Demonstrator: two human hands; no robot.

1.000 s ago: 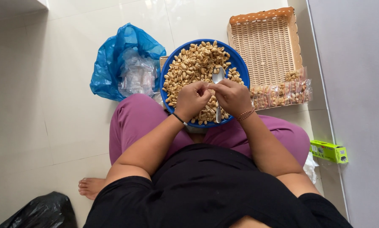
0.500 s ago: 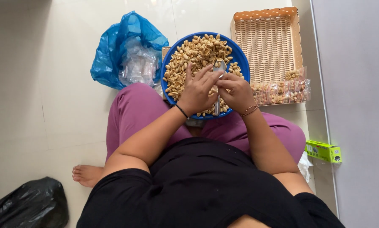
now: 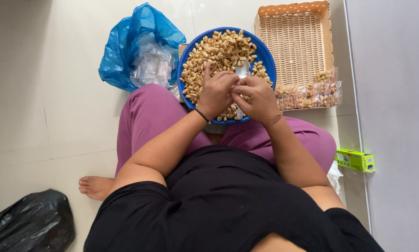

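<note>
A round blue bowl (image 3: 265,56) heaped with shelled peanuts (image 3: 218,49) rests on the floor against my purple-trousered legs. Over its near half, my left hand (image 3: 216,93) and my right hand (image 3: 256,98) meet with fingertips pinched together. They seem to pinch a small clear bag that barely shows between the fingers. My left index finger points up over the peanuts. A metal spoon (image 3: 242,71) lies in the peanuts, its handle running under both hands.
A woven tray (image 3: 295,44) stands right of the bowl, with filled clear peanut packets (image 3: 309,93) along its near edge. A blue plastic bag (image 3: 125,51) holding clear bags lies to the left. A black bag (image 3: 30,224) sits lower left, a green box (image 3: 355,160) at the right by the wall.
My hands stay together over the bowl. My left index finger has lifted and now points up. The spoon has not moved in the peanuts.
</note>
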